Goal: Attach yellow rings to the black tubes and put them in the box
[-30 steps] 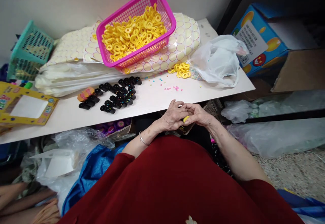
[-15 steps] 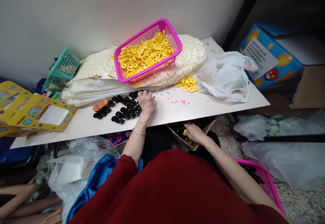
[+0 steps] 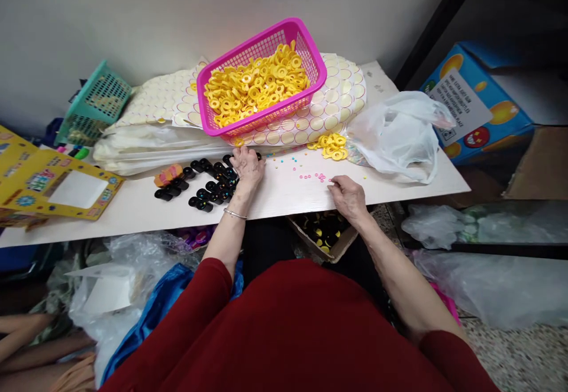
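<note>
My left hand [image 3: 248,167] rests at the right end of a group of short black cylinders [image 3: 216,188] on the white table, its fingers apart and spread over several of them. Some cylinders have tiny coloured bits on their ends. At the table's front part, my right hand [image 3: 349,198] has thumb and forefinger pinched together beside small pink rings [image 3: 321,177]; whatever lies between the fingertips is too small to make out. Below the edge, an open cardboard box [image 3: 331,233] holds black and yellow round pieces.
A pink basket [image 3: 315,63] full of yellow ring-shaped pieces stands on sheets of round stickers [image 3: 344,84]. Loose yellow pieces [image 3: 332,146] lie beside a white plastic bag [image 3: 394,137]. At left are orange pieces [image 3: 168,174], a yellow printed carton [image 3: 48,179] and a teal basket [image 3: 100,99].
My right hand has come up from the cardboard box below the edge to the small pink rings on the table. My left hand stays over the black cylinders.
</note>
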`<state>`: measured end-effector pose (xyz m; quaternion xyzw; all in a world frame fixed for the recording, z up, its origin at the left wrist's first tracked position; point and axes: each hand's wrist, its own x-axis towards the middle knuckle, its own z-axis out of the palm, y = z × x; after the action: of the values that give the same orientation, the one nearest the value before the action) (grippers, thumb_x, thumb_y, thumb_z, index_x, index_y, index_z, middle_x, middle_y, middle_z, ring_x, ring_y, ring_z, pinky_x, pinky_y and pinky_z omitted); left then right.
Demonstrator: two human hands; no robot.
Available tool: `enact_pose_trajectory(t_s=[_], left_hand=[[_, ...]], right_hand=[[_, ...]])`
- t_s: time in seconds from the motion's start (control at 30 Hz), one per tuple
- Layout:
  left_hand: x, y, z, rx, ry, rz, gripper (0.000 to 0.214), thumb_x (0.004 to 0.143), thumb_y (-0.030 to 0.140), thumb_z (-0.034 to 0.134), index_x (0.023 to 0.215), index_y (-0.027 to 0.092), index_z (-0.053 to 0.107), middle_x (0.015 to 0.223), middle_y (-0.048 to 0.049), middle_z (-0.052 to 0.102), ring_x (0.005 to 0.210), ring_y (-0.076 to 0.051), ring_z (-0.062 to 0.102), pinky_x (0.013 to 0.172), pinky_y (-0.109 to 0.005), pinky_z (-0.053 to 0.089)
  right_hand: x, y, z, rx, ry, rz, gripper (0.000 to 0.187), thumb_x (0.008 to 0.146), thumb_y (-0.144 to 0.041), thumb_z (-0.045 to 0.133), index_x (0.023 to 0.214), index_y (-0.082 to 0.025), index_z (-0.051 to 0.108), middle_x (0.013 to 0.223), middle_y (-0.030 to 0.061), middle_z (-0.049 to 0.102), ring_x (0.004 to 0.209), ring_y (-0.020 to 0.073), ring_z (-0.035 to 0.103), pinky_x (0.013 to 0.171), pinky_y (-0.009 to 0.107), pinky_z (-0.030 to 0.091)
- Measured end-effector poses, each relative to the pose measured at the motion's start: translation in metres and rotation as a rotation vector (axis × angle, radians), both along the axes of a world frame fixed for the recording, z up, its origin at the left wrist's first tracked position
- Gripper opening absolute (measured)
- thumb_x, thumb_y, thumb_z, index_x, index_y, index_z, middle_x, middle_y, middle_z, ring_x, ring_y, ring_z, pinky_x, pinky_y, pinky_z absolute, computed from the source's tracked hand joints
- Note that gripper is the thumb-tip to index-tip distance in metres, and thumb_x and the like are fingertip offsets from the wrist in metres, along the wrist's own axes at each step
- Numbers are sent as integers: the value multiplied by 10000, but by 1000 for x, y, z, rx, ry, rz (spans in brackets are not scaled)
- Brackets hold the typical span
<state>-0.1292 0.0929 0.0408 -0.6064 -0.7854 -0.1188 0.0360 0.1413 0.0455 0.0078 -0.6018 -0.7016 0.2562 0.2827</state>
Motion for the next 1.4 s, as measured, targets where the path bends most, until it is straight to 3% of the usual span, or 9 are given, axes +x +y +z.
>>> enact_pose_trajectory(t_s=[0.1, 0.23, 0.57, 0.7, 0.83, 0.93, 1.2, 1.3, 1.4], left_hand=[[1, 1, 0, -4, 22, -9, 211, 790, 282, 530, 907, 156, 651, 1182, -196, 537, 1155, -400, 371, 877, -510, 323], [3, -1, 1, -28, 35, -34, 195, 798, 252, 512, 876, 163, 668, 1147, -192, 545, 1156, -398, 366, 862, -507, 319], [6, -11, 11, 26, -11, -162, 178, 745, 153, 511, 880, 171, 626, 1217, -153, 536, 1214, -365, 346, 905, -470, 301], [21, -23, 13, 71, -172, -295, 170, 718, 188, 561, 874, 190, 630, 1056, -114, 614, 1119, -317, 424, 883, -435, 328], [52, -45, -2, 36, -409, -501, 170, 642, 171, 617, 805, 200, 653, 845, -75, 640, 981, -275, 489, 832, -401, 371], [73, -57, -19, 26, -521, -598, 222, 617, 148, 625, 827, 206, 666, 837, -58, 653, 950, -256, 509, 823, -390, 396], [92, -49, -50, 49, -729, -622, 316, 607, 186, 730, 916, 176, 662, 846, -27, 661, 845, -190, 555, 827, -353, 461], [95, -47, -60, 67, -832, -583, 437, 594, 186, 760, 1015, 173, 645, 929, -37, 665, 868, -183, 568, 802, -335, 481], [96, -48, -64, 89, -817, -572, 438, 560, 208, 800, 973, 174, 656, 945, -38, 669, 889, -191, 565, 832, -352, 473]], right_hand=[[-8, 11, -2, 9, -268, -20, 251, 847, -230, 444, 950, -161, 662, 964, 108, 608, 809, 210, 547, 640, 304, 357], [-12, 14, -3, 38, -430, 0, 286, 879, -174, 383, 912, -150, 666, 960, 110, 587, 757, 186, 511, 564, 299, 275], [-1, 24, 12, -125, -418, 104, 253, 837, -174, 437, 896, -175, 683, 944, 97, 693, 844, 216, 606, 666, 292, 367], [3, 35, 14, -152, -400, 78, 254, 814, -175, 450, 901, -168, 689, 940, 101, 716, 891, 230, 623, 703, 295, 384], [5, 36, 13, -155, -425, 75, 271, 820, -183, 438, 918, -161, 690, 997, 120, 713, 905, 241, 624, 696, 303, 382], [4, 35, 14, -187, -451, 34, 285, 828, -207, 433, 944, -170, 690, 1015, 124, 710, 899, 249, 624, 675, 308, 376], [2, 44, 16, -246, -461, -68, 289, 813, -232, 448, 935, -162, 701, 967, 139, 704, 903, 257, 616, 697, 318, 398], [10, 44, 7, -156, -315, -31, 272, 806, -231, 446, 884, -156, 695, 897, 117, 696, 862, 234, 610, 717, 316, 411], [17, 40, -4, -38, -193, 59, 223, 784, -262, 494, 845, -165, 685, 880, 90, 668, 824, 208, 597, 724, 307, 423]])
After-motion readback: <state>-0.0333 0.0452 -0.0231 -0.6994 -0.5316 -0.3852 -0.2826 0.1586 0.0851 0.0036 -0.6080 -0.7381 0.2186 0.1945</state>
